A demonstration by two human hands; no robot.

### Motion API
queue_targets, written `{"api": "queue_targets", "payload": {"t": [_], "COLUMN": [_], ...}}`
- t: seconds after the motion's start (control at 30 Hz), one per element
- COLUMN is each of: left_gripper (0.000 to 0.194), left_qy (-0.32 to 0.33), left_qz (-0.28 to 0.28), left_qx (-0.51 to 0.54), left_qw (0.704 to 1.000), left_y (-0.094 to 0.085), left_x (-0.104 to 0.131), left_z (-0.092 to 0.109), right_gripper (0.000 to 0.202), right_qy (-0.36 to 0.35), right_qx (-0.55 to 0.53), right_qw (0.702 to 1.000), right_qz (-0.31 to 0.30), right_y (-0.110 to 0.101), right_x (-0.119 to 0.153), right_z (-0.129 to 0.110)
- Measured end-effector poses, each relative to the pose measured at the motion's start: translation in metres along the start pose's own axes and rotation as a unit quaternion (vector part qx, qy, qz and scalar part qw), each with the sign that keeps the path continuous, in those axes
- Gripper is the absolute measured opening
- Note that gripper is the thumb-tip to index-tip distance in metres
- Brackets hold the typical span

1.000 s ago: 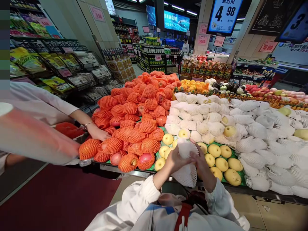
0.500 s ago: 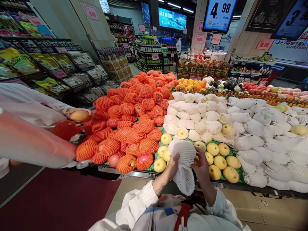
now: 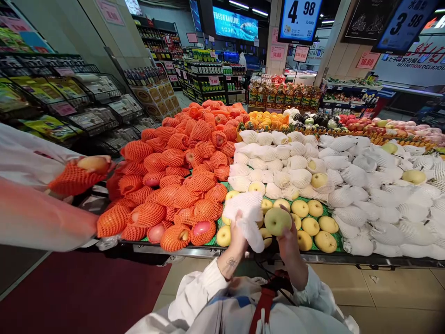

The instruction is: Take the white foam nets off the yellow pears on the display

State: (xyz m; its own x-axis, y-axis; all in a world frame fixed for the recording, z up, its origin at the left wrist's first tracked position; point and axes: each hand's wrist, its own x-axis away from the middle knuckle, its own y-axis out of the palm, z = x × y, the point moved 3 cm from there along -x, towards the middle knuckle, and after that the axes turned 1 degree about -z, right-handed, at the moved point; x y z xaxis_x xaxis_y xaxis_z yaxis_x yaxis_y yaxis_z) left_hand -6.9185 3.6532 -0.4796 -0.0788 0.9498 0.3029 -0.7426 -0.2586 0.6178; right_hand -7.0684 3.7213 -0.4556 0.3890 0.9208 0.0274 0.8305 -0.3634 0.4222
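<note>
My left hand [image 3: 238, 239] is closed on a white foam fruit net [image 3: 245, 208], whose lower end hangs loose. In my right hand [image 3: 288, 241] is a bare greenish-yellow pear [image 3: 277, 221], held apart from the net. Both hands are over the front edge of the fruit stand. Around and behind them, bare yellow pears [image 3: 310, 226] lie on a green mat [image 3: 335, 241]. Behind those are rows of pears in white foam nets [image 3: 295, 164].
Fruit in orange foam nets [image 3: 174, 176] is heaped to the left. At the far left, a co-worker's sleeve [image 3: 41, 204] reaches in beside a fruit half covered by an orange net [image 3: 74, 178]. The stand's metal edge [image 3: 208, 252] runs in front of me.
The pear has come out of the white net into my right hand. My left hand has moved left with the net. The co-worker's netted fruit has moved left, off the heap.
</note>
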Motion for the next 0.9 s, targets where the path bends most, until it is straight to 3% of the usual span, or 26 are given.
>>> {"api": "queue_targets", "payload": {"t": [0.1,0.17,0.27,0.37,0.47,0.57,0.67,0.73,0.9], "left_gripper": [0.062,0.054,0.042,0.042,0.049,0.051,0.054,0.057,0.054], "left_qy": [0.110,0.182,0.233,0.264,0.276,0.269,0.270,0.276,0.278], "left_qz": [0.052,0.074,0.114,0.136,0.151,0.163,0.158,0.160,0.190], "left_qx": [-0.032,-0.084,-0.154,-0.193,-0.209,-0.215,-0.231,-0.240,-0.252], "left_qw": [0.992,0.977,0.953,0.935,0.926,0.925,0.921,0.917,0.907], "left_y": [-0.013,-0.026,-0.050,-0.067,-0.068,-0.057,-0.038,-0.026,-0.014], "left_x": [-0.014,-0.018,-0.019,-0.016,-0.012,-0.006,0.007,0.018,0.046], "left_z": [0.027,0.047,0.065,0.068,0.059,0.044,0.030,0.022,0.005], "right_gripper": [0.074,0.074,0.070,0.077,0.089,0.092,0.083,0.073,0.061], "right_qy": [0.141,0.180,0.115,0.029,-0.009,-0.017,-0.032,-0.001,0.117], "right_qx": [-0.102,-0.135,-0.094,0.024,0.138,0.209,0.302,0.339,0.365], "right_qw": [0.985,0.974,0.986,0.986,0.955,0.934,0.924,0.925,0.922], "right_qz": [0.019,0.026,0.072,0.162,0.262,0.290,0.232,0.171,0.059], "right_y": [-0.021,-0.043,-0.091,-0.148,-0.200,-0.232,-0.240,-0.236,-0.212], "right_x": [-0.005,-0.010,-0.021,-0.031,-0.042,-0.054,-0.068,-0.078,-0.105], "right_z": [0.002,-0.007,-0.036,-0.071,-0.100,-0.119,-0.133,-0.134,-0.108]}}
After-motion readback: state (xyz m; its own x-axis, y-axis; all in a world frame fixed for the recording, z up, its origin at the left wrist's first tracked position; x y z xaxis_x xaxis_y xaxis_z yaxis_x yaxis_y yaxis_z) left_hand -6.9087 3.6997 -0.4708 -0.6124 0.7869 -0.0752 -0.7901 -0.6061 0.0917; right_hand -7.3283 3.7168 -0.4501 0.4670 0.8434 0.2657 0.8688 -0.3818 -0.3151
